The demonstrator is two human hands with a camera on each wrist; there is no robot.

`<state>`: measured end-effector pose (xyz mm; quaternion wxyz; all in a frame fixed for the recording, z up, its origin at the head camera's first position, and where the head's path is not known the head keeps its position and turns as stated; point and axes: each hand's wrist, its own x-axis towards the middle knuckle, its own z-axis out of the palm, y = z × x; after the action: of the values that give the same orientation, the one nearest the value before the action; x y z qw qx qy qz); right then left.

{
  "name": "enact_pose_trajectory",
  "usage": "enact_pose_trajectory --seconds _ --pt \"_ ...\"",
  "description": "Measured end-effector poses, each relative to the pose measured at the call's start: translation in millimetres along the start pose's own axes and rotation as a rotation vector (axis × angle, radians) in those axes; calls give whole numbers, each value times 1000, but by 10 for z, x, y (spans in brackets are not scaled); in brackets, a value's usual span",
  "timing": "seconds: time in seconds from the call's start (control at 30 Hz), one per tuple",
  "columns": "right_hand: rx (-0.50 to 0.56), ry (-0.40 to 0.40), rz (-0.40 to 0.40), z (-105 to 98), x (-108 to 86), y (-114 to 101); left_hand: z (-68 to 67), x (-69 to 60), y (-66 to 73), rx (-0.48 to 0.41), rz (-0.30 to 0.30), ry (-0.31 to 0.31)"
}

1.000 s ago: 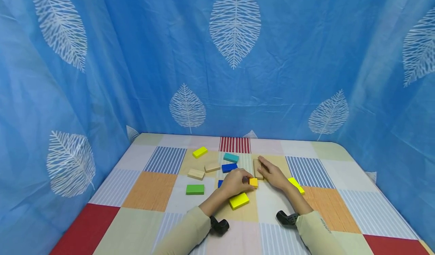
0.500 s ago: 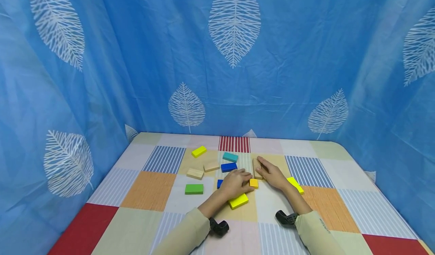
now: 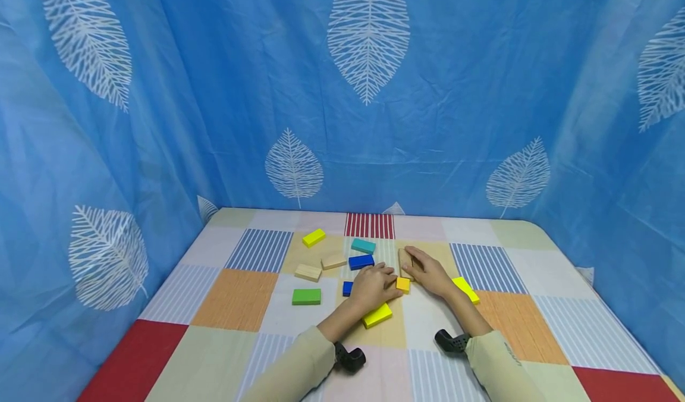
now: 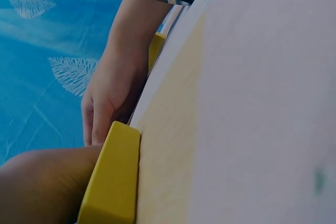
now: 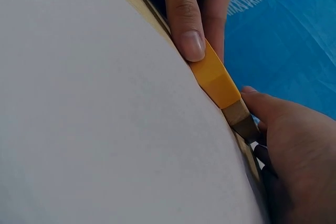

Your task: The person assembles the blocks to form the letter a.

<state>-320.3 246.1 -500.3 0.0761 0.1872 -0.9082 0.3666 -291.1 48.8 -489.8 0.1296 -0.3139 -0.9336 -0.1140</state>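
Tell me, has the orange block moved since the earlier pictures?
Yes: the orange block has shifted slightly right against the red-striped patch in the head view.

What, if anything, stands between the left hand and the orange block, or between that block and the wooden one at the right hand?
Nothing visible. The left hand touches one end of the orange block; in the right wrist view, its other end appears to meet the wooden block at the right hand.

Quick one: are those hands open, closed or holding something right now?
Left hand: closed, apparently pinching the orange block between thumb and finger.
Right hand: closed, apparently holding the wooden block.
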Motion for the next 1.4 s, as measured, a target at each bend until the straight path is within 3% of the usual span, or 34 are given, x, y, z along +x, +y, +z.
enact_pose_trajectory --seconds 0.3,0.57,0.7,0.87,1.07,1.4 --pt "1 38 4 8 13 8 16 20 10 -5 -28 40" --pt "-2 47 2 9 -19 28 22 18 33 44 -18 -3" --pt "70 37 -6 -5 -72 43 30 -3 25 37 -5 -22" --pt "143 -2 -72 -34 -166 60 20 -24 -1 -31 9 -10" --pt "82 -39 -141 -44 -191 61 15 -7 -28 -166 -4 49" --pt "27 -88 -170 -45 -183 56 26 1 -17 -172 -8 63"
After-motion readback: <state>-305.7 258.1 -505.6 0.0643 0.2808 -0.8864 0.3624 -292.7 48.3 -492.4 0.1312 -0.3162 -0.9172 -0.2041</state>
